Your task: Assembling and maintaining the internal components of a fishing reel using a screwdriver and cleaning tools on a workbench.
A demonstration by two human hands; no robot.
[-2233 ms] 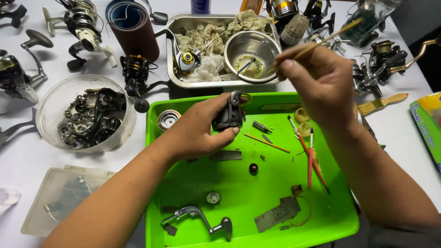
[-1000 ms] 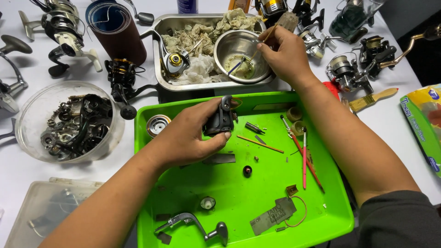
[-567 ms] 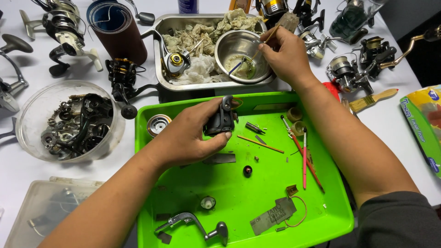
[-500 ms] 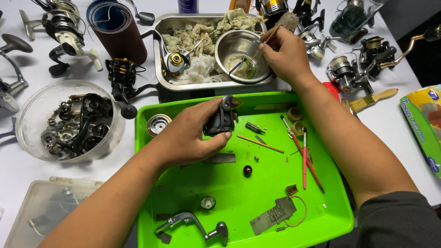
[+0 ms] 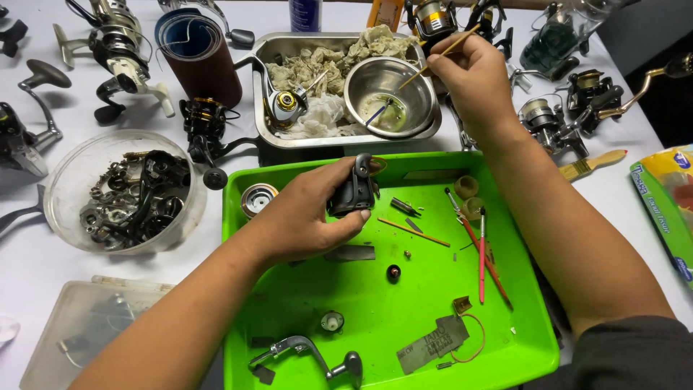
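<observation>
Left hand (image 5: 307,217) grip clamped on black reel body (image 5: 354,191) over green tray (image 5: 527,318); right hand (image 5: 469,76) grip pinched on thin stick (image 5: 440,54) dipped in steel bowl (image 5: 422,108).

Head camera, looking steeply down on a worktable from close above.
It faces forward over the person's forearms; the green tray (image 5: 505,339) fills the near centre, the metal pan (image 5: 268,54) lies beyond, and the bottom edge crops the tray.
</observation>
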